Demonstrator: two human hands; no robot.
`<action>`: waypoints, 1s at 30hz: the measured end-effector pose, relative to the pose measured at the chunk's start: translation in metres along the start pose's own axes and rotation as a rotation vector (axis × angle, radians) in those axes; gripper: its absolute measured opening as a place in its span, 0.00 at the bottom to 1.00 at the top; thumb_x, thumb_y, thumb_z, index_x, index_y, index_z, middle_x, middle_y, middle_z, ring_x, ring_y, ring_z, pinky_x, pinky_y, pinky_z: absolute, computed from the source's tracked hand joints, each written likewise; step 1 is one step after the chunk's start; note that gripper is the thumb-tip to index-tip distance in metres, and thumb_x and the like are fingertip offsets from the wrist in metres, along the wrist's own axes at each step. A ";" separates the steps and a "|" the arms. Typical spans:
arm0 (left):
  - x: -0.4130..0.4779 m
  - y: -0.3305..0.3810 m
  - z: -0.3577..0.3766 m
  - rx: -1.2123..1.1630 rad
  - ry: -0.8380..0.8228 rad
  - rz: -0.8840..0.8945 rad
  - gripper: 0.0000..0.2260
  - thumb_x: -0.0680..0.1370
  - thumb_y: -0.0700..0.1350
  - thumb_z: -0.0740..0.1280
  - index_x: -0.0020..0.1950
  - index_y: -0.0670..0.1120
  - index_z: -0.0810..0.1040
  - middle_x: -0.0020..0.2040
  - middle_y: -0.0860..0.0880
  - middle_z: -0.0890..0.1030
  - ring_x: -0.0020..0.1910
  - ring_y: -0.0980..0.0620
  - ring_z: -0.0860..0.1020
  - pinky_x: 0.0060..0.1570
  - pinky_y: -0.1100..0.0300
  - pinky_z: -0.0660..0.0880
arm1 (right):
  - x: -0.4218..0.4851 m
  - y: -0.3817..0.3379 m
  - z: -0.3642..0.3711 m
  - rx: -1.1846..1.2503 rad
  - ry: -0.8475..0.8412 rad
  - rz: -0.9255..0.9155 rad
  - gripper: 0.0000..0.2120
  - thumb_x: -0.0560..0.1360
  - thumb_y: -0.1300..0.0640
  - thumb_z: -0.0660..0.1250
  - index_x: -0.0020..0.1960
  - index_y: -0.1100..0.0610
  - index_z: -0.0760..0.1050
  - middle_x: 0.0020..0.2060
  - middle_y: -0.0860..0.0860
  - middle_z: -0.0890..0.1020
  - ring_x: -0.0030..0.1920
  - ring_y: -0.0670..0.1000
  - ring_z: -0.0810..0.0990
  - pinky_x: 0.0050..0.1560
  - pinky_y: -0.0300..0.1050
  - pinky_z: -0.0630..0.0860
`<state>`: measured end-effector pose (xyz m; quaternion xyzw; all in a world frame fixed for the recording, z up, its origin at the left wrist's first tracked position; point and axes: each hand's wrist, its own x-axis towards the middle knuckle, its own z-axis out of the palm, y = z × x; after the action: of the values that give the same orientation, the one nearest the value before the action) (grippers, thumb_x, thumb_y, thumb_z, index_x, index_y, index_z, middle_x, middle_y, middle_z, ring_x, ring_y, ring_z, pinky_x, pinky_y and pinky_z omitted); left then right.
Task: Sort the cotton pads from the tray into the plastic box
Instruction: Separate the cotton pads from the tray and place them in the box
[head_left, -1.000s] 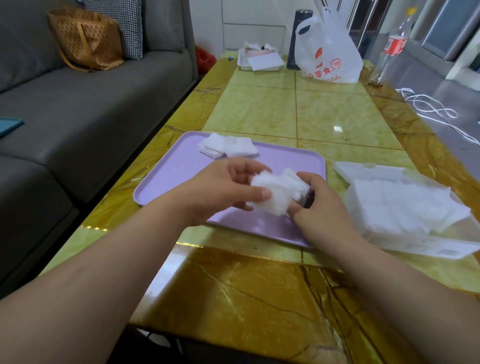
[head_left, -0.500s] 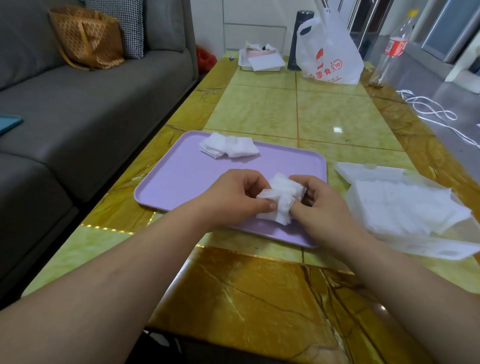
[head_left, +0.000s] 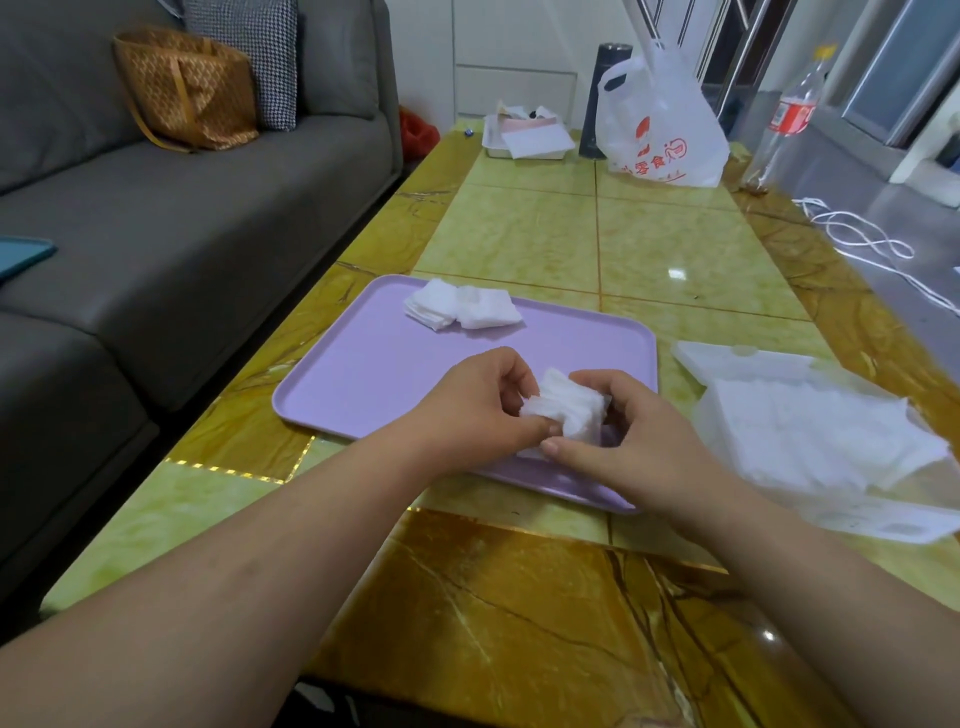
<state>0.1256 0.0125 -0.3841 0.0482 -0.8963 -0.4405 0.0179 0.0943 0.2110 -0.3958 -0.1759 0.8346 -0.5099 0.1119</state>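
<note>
Left hand (head_left: 470, 410): bare; short thumbnail.
Right hand (head_left: 641, 441): bare; short thumbnail.
Left forearm (head_left: 234, 571): bare behind the wrist.
Right forearm (head_left: 810, 566): bare behind the wrist.

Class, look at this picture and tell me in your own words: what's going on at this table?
A person holds a small stack of cotton pads between the left hand and right hand, over the near side of the purple tray. Another pile of pads lies at the tray's far edge. The plastic box to the right of the tray is open and already holds many pads, so the sorting looks partly done.
</note>
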 end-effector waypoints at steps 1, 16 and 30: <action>0.000 0.000 -0.001 0.035 -0.003 -0.006 0.18 0.69 0.53 0.79 0.54 0.54 0.77 0.39 0.53 0.82 0.34 0.59 0.78 0.38 0.62 0.74 | 0.001 0.000 0.001 -0.032 0.025 -0.015 0.26 0.67 0.56 0.81 0.62 0.45 0.76 0.55 0.44 0.83 0.55 0.45 0.83 0.57 0.43 0.79; -0.005 0.018 0.010 0.071 -0.176 -0.002 0.11 0.70 0.47 0.75 0.50 0.50 0.79 0.42 0.53 0.84 0.42 0.54 0.84 0.46 0.53 0.83 | -0.005 -0.022 0.020 0.110 -0.019 0.128 0.40 0.68 0.72 0.66 0.73 0.41 0.66 0.66 0.47 0.74 0.52 0.48 0.79 0.37 0.32 0.74; -0.023 0.073 0.011 -0.371 -0.156 0.077 0.13 0.77 0.46 0.74 0.60 0.51 0.82 0.48 0.55 0.86 0.45 0.58 0.81 0.42 0.61 0.73 | -0.031 -0.043 -0.053 0.466 0.185 0.058 0.21 0.66 0.62 0.72 0.59 0.56 0.80 0.50 0.56 0.87 0.51 0.56 0.86 0.51 0.50 0.84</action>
<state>0.1424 0.0685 -0.3328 -0.0245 -0.7997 -0.5993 -0.0260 0.1113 0.2489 -0.3328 -0.0740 0.7059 -0.6991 0.0869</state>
